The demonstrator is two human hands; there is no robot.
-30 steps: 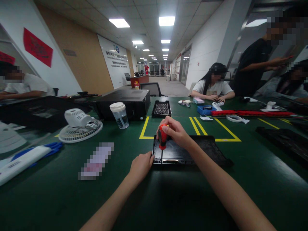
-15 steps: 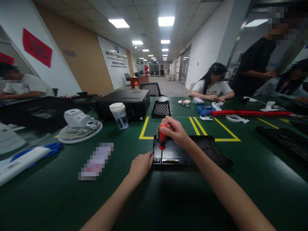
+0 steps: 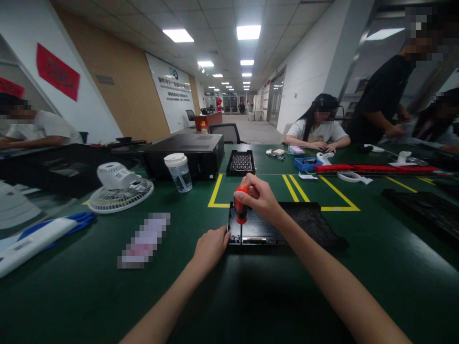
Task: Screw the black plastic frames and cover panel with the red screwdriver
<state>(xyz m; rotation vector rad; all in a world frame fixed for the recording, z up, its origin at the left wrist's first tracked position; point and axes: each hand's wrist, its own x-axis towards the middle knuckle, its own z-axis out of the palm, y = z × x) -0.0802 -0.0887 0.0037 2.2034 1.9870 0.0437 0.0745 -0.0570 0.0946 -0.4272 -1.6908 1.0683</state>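
A flat black panel (image 3: 304,220) with raised edges lies on the green table before me. My right hand (image 3: 261,195) is closed around the red-and-black handle of a screwdriver (image 3: 241,215). The screwdriver stands upright, its shaft reaching down to the panel's near left part, beside a shiny strip (image 3: 258,240). What the tip touches is too small to make out. At the panel's left edge, my left hand (image 3: 211,246) grips the corner, its fingers partly hidden.
Beyond the panel sits a black tray of small parts (image 3: 241,163). To the left are a lidded clear cup (image 3: 179,173), a white fan (image 3: 120,187), a large black case (image 3: 190,152) and a blurred-out flat object (image 3: 145,241). A blue box (image 3: 307,164) lies farther right. Several people are around the table.
My right hand has turned slightly on the screwdriver handle, while the shaft keeps its place. My left hand stays on the panel's corner. The standing person at right has moved their hands lower.
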